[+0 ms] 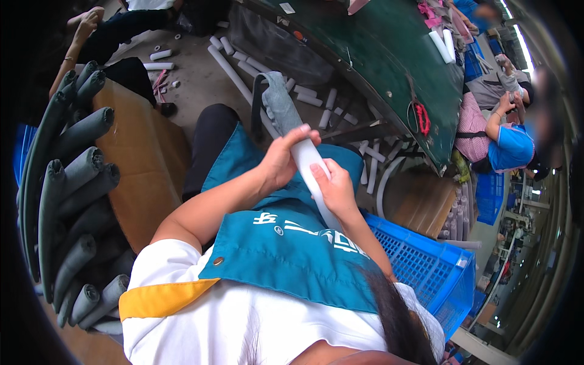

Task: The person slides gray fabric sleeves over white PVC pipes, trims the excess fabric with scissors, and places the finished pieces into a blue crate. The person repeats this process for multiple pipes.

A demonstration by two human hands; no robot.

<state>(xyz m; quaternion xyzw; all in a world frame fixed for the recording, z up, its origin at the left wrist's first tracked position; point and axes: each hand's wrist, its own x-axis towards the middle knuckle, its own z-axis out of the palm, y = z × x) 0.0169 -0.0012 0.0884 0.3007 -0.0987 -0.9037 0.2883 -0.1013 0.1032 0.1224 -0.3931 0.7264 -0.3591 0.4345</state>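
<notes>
My left hand (pixel 285 157) grips the upper part of a white tube (pixel 307 159), just where a grey foam sleeve (pixel 278 100) covers the tube's far end. My right hand (pixel 333 187) holds the same white tube lower down, fingers wrapped round it. The tube slants over my lap, above a teal apron (pixel 286 243). The sleeve sticks out past my left hand toward the floor.
A cardboard box (pixel 143 161) full of several grey foam sleeves (pixel 73 201) stands at my left. A blue plastic crate (pixel 426 267) sits at my right. White tubes (pixel 234 73) lie scattered on the floor under a dark green table (pixel 389 61). Other people sit at the far right and top left.
</notes>
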